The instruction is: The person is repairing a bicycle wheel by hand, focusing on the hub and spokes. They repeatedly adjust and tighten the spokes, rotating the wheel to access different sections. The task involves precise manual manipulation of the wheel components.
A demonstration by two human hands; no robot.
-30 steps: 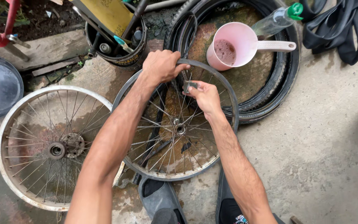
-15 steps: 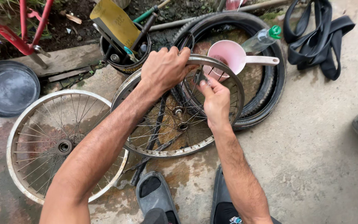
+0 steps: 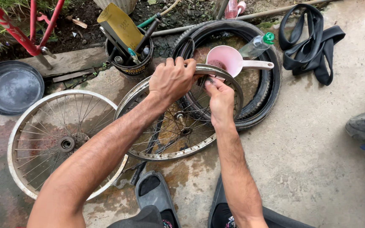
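Wet concrete yard (image 3: 317, 139), mid-job. Left hand (image 3: 172, 78) clamped over rusty wheel rim (image 3: 148, 154), tilted up near black tyre (image 3: 271, 90); right hand (image 3: 219, 99) pinching something small at rim's far edge. Rust remained; second wheel (image 3: 20, 126) lay flat alongside.

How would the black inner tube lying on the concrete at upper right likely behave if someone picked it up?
The black inner tube lies folded in slack loops, so it would probably droop and hang limp rather than hold a shape. Flat and airless, it looks light for its size. Its rubber seems more likely to grip than slip, and it should not roll.
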